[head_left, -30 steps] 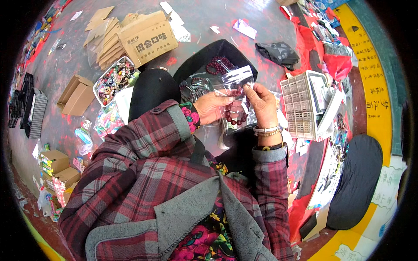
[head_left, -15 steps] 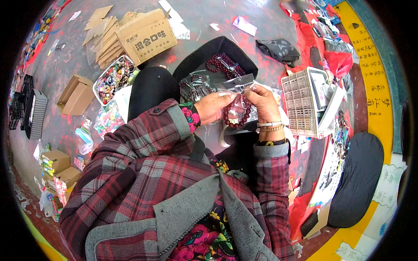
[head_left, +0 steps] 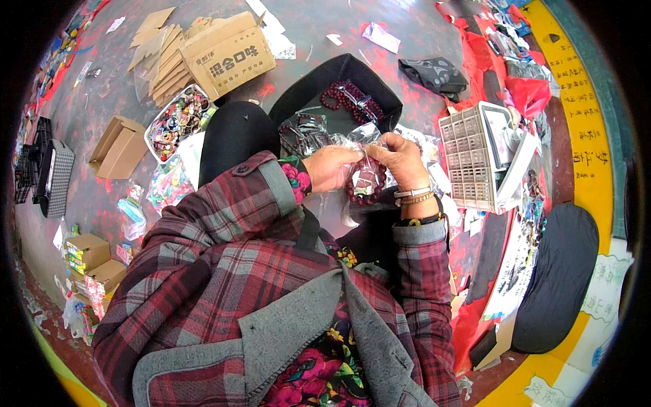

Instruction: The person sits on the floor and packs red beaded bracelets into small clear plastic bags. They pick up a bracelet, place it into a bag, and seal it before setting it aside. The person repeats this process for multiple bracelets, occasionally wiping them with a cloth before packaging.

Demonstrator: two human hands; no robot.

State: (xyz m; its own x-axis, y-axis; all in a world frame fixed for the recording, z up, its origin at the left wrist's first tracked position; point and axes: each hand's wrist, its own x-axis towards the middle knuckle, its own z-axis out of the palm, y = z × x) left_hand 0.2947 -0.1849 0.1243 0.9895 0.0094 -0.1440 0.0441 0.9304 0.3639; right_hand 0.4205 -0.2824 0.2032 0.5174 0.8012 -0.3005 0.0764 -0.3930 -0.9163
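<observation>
Left fingertips: the left hand (head_left: 331, 167) reaches in from the left, thumb and fingers together, pinching the upper part of a small clear plastic bag (head_left: 367, 178).
Right fingertips: the right hand (head_left: 404, 163) closes thumb and forefinger on the same bag just beside the left thumb; the two grips almost meet, probably so that the thin film stays taut.
Bead loop: a ring of round, glossy dark red beads (head_left: 365, 200) hangs below both grips and appears to be inside the bag; its weight likely draws it to the bottom, away from the pinched edge.
Right wrist: a white band and a gold-coloured beaded bracelet (head_left: 415, 198) sit above the red-and-grey plaid cuff.
Black tray: an open, soft-sided black tray (head_left: 324, 76) stands just beyond the hands, seemingly for short reaches; more dark red bead strings (head_left: 332, 97) lie inside.
Clear packets: small shiny plastic packets with dark contents (head_left: 305, 134) are heaped by the tray's near left corner.
Left side: a black-clad knee (head_left: 239, 139) rises between the tray and a white plastic tub (head_left: 155, 150) of multicoloured trinkets, whose rim perhaps keeps loose pieces together.
Right side: an off-white slatted plastic basket (head_left: 465, 159) holds flat white-edged items.
Beyond: a printed brown cardboard carton (head_left: 229, 57) rests against flattened cardboard sheets (head_left: 165, 76).
</observation>
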